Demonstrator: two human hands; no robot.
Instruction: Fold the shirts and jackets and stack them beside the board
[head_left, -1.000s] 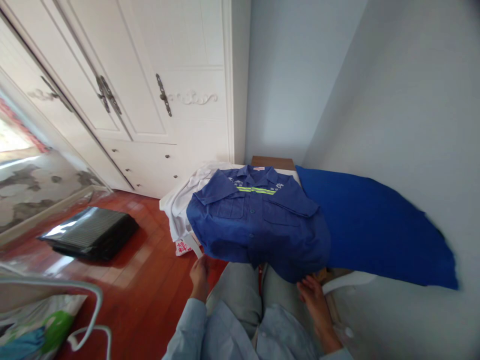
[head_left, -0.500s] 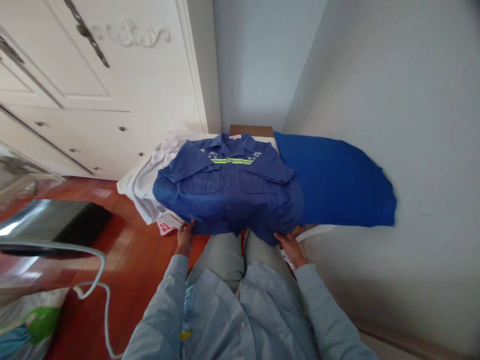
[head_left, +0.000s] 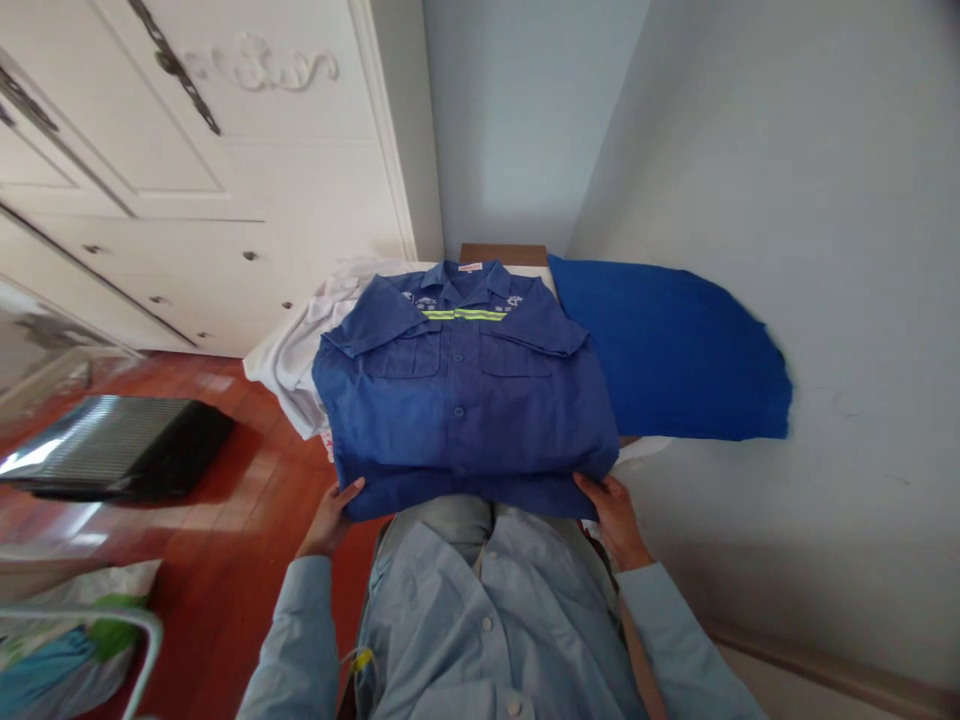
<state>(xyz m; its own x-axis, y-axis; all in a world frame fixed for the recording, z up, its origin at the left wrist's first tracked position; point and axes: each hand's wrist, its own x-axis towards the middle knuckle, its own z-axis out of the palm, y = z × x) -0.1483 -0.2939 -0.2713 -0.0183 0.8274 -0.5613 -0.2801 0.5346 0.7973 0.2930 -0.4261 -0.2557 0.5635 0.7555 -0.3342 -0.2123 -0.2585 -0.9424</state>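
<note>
A dark blue short-sleeved shirt [head_left: 495,410] lies front side up, its collar at the far end and both sleeves folded inward across the chest. A yellow-green reflective stripe crosses it below white lettering. My left hand [head_left: 330,513] pinches the near left corner of the hem, thumb on top. At the near right corner, my right hand [head_left: 615,515] grips the hem the same way. The hem is stretched between them, just above my lap. To the right of the shirt lies a brighter blue cloth [head_left: 675,350]; white cloth [head_left: 289,365] is bunched on the left.
A white cabinet [head_left: 315,190] stands at the back left, and a pale wall [head_left: 810,250] closes off the right. On the red wooden floor [head_left: 247,500] are a black ribbed object [head_left: 127,445] and a plastic bag [head_left: 67,640]. A white tube [head_left: 142,620] curves at the lower left.
Both hands have moved apart and nearer to my body with the hem. The shirt's lower part is now longer and more spread out, with fewer folds.
</note>
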